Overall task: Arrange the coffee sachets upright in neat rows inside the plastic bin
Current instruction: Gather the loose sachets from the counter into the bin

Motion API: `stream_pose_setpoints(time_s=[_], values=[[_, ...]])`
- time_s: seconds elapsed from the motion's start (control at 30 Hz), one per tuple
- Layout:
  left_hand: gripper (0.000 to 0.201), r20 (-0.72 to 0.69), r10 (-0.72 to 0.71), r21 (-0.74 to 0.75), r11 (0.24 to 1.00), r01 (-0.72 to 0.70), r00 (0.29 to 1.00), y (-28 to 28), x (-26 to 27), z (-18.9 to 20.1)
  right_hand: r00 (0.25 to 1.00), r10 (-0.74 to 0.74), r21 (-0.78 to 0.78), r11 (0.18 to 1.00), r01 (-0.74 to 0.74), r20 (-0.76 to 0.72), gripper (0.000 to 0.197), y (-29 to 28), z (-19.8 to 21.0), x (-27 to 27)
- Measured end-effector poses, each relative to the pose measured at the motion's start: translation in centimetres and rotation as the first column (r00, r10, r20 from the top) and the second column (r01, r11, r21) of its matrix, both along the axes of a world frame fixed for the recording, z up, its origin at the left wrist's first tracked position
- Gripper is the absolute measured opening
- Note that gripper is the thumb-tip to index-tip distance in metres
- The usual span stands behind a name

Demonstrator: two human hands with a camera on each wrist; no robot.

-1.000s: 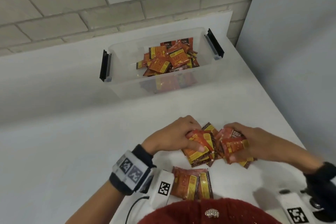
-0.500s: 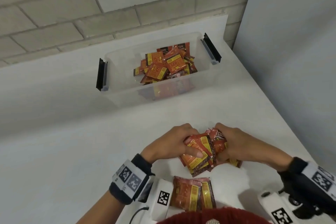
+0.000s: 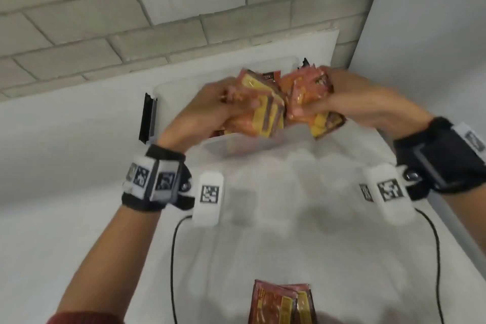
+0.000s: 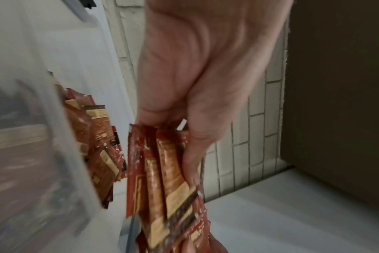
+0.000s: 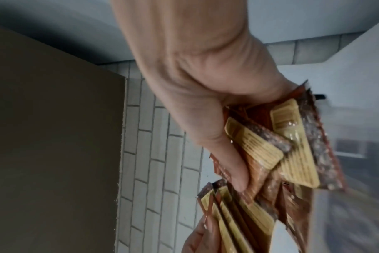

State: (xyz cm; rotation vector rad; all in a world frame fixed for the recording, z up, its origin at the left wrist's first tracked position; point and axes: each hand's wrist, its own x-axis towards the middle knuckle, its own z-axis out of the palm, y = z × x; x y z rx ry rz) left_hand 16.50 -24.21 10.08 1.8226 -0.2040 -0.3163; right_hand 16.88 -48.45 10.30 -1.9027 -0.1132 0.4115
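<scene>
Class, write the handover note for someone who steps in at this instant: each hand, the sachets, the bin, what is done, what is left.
Left hand: grips a bundle of sachets.
Right hand: grips a second bundle.
Both bundles are held above the plastic bin, touching each other.
Done: some loose sachets lie in the bin, not in rows.
Left: a small stack on the table; stand everything upright in rows.

The sachets [image 3: 260, 110] are orange-red with yellow panels and dark, seemingly brown, bands. The bin [image 3: 181, 87] is clear with black latches. The table [image 3: 65, 192] is white, the wall [image 3: 105, 8] pale grey brick.
</scene>
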Motion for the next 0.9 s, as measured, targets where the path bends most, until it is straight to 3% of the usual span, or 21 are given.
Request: stream_pose_setpoints(time_s=[0.17, 0.3, 0.4, 0.57, 0.7, 0.8, 0.9], values=[[0.028, -0.158, 0.254, -0.122, 0.954, -0.274, 0.954, 0.2, 5.9, -0.9, 0.993, -0.121, 0.054, 0.991, 0.121, -0.005, 0.067, 2.2, -0.7, 5.8], [0.025, -0.245, 0.356, 0.048, 0.933, -0.356, 0.902, 0.5, 9.3, -3.6, 0.987, -0.155, 0.023, 0.988, 0.155, 0.038, 0.077, 3.8, -2.9, 8.9], [0.069, -0.26, 0.375, 0.127, 0.927, -0.354, 0.89, 0.9, 10.4, -4.7, 0.992, -0.115, -0.047, 0.992, 0.117, 0.056, 0.078, 4.7, -4.1, 10.0], [0.115, -0.186, 0.371, 0.261, 0.911, -0.319, 0.91, 1.2, 9.7, -4.0, 0.995, -0.043, -0.234, 0.97, 0.064, 0.094, 0.101, 4.6, -5.5, 10.0], [0.102, -0.038, 0.309, 0.411, 0.872, -0.267, 0.95, 1.7, 8.2, -2.9, 0.99, 0.035, -0.352, 0.936, 0.016, 0.138, 0.105, 4.0, -5.0, 8.6], [0.087, 0.051, 0.274, 0.436, 0.859, -0.268, 0.96, 1.8, 5.7, -1.6, 0.965, 0.092, -0.454, 0.89, 0.03, 0.245, 0.088, 3.6, -3.9, 6.8], [0.067, 0.097, 0.148, 0.446, 0.877, -0.175, 0.984, 1.5, 1.4, -0.4, 0.928, 0.134, -0.518, 0.853, 0.07, 0.347, 0.062, 3.5, -2.6, 4.0]])
